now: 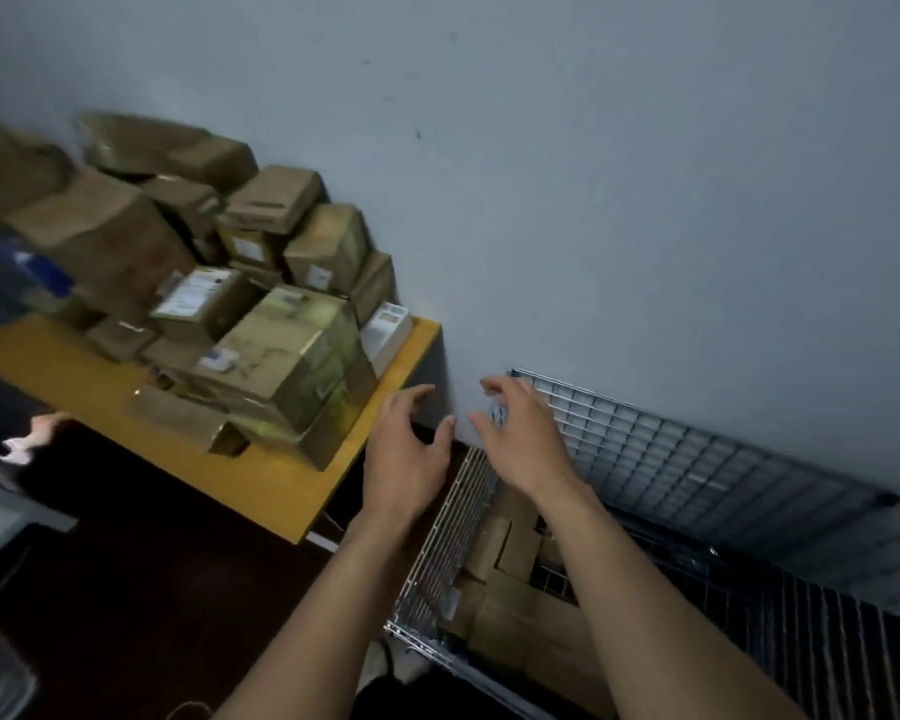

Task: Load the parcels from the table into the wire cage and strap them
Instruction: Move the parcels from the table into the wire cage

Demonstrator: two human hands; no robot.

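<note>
Several brown cardboard parcels (281, 350) are piled on a yellow table (261, 485) at the left, against the wall. A small white parcel (385, 330) leans at the pile's right end. The wire cage (453, 543) stands on the floor to the right of the table, with several brown boxes (515, 605) lying inside it. My left hand (404, 459) hovers open between the table's right edge and the cage, holding nothing. My right hand (520, 444) is open too, fingers spread, above the cage's left end.
The cage's back mesh panel (697, 454) leans against the pale wall (593, 200). Dark floor (152, 589) lies in front of the table. Another person's hand (37, 431) and dark clothing show at the far left edge.
</note>
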